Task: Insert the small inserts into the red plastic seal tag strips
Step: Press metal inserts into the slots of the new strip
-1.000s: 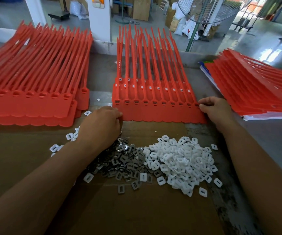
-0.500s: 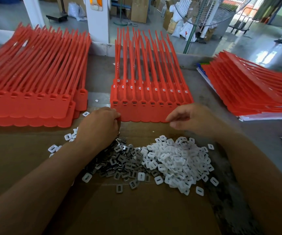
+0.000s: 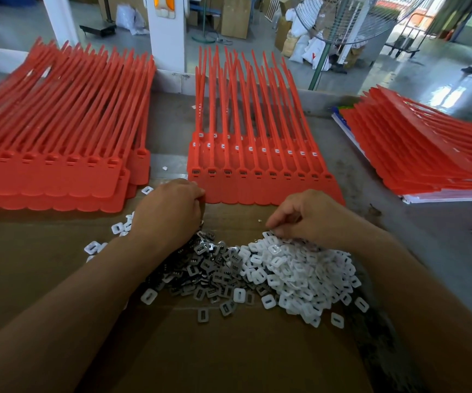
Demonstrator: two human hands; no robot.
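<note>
Cardboard covers the bench on the near side of the middle stack of red strips, whose row of lock heads faces the person and whose tails fan away. Just near of that stack lie two touching heaps: grey inserts below its left half and white inserts below its right half, with a few strays scattered around them. The left hand sits at the stack's near left corner, knuckles up and fingers curled under against the corner tag; its back hides whether they hold anything. The right hand hangs just near of the stack's right half, its bent fingertips touching the far edge of the white heap, thumb close by; whether an insert is pinched cannot be told. A second red stack lies left of the middle one, a third to its right.
</note>
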